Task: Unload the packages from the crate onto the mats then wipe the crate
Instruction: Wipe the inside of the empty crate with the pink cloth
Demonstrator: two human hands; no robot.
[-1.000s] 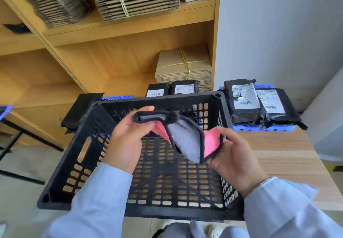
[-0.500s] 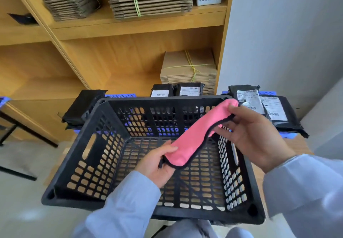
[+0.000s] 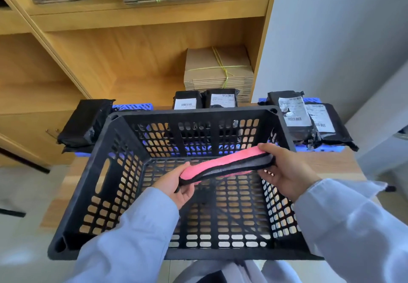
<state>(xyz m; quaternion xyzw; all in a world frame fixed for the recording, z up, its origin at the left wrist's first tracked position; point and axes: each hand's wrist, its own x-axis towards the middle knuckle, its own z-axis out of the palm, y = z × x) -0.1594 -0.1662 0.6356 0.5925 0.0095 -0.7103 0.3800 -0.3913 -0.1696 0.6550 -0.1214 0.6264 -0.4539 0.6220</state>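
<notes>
The black slatted crate [image 3: 123,172] sits on the wooden tabletop [image 3: 331,163] with nothing lying on its floor; a folded cloth [image 3: 223,165], pink on one face, grey on the other with dark trim, is stretched above it. The left hand [image 3: 176,185] pinches its lower end, the right hand [image 3: 284,172] closes on the upper end. Beyond the crate, black labelled packages [image 3: 293,114] rest on blue mats [image 3: 320,148]. Bundled cardboard [image 3: 218,68] fills the wooden shelves [image 3: 132,19].

Crate [image 3: 123,172]: black, lattice-perforated. Cloth [image 3: 223,165]: pink, grey reverse, black edging. Packages [image 3: 295,114]: black, white barcode labels. Mats [image 3: 132,106]: blue. Sleeves [image 3: 136,234]: pale blue.
</notes>
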